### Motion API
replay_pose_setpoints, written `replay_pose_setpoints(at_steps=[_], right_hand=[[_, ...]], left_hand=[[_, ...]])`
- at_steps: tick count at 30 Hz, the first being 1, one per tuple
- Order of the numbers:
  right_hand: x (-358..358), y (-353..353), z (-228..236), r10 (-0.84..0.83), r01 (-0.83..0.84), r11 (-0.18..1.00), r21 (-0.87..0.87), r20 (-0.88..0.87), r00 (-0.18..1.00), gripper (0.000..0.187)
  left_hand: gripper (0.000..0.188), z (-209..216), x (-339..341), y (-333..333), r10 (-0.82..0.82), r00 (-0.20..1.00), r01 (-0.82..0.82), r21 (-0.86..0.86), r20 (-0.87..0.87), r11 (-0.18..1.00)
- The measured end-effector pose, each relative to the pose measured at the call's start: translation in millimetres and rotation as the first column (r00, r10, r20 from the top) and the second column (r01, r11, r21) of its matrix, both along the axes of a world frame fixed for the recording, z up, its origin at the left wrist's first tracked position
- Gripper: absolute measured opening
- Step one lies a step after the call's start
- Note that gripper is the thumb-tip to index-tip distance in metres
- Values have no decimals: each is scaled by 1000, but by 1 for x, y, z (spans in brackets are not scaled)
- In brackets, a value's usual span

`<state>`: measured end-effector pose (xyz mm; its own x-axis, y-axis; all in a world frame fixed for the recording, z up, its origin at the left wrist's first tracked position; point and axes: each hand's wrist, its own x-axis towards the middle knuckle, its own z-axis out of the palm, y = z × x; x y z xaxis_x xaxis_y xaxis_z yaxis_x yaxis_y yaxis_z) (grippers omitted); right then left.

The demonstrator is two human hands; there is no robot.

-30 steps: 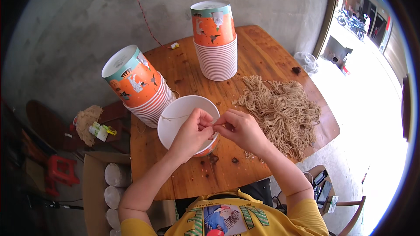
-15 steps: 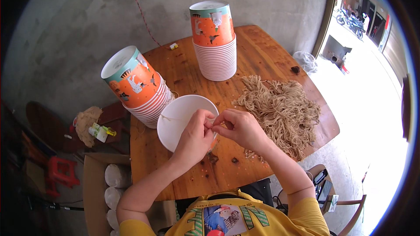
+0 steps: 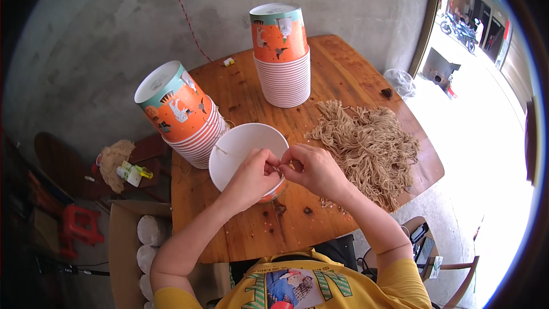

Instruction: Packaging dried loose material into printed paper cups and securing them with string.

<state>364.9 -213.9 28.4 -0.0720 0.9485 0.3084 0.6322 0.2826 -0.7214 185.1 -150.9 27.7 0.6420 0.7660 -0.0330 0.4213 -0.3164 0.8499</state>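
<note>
A white-lined paper bucket [image 3: 237,144] with an orange printed outside stands on the wooden table, its mouth tilted toward me. A short piece of tan cord [image 3: 221,150] shows inside at its left rim. My left hand [image 3: 257,170] reaches across the bucket's near side, with thumb and fingers pinched at the right rim. Against it, my right hand [image 3: 311,167] pinches too, so the fingertips of both hands meet. What lies between them is small and mostly hidden. To the right of my right hand lies a loose heap of tan cords [image 3: 369,151].
One stack of upturned paper buckets [image 3: 186,114] leans beside the bucket on the left; another stack [image 3: 281,57] stands farther back. An open cardboard box [image 3: 123,246] with white rolls sits at lower left. A wooden chair [image 3: 469,277] is at lower right.
The bucket has shifted slightly right, and more of its orange side shows below my hands. Less of the cord inside it is visible. Both hands stay pinched together at the rim.
</note>
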Motion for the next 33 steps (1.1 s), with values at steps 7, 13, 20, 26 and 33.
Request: replay_pose_setpoints(at_steps=[7,13,20,26,33], right_hand=[[-2,2,-6,1,-1,999,51,0,1000,18],[-4,1,-10,-26,29,996,88,-32,999,17],[-8,-3,-13,-53,61,982,180,-52,997,14],[-12,-9,-27,-96,102,952,288,-36,995,13],[-12,-14,-36,-92,124,939,320,-113,989,15]], left_hand=[[14,-4,3,-8,23,1000,-19,399,-6,917],[15,-2,6,-11,83,996,-79,496,12,865],[11,-3,4,-7,119,983,-136,123,138,983],[9,-10,3,-7,154,965,-147,-48,212,988],[10,-11,4,-13,130,940,-122,-46,315,992]])
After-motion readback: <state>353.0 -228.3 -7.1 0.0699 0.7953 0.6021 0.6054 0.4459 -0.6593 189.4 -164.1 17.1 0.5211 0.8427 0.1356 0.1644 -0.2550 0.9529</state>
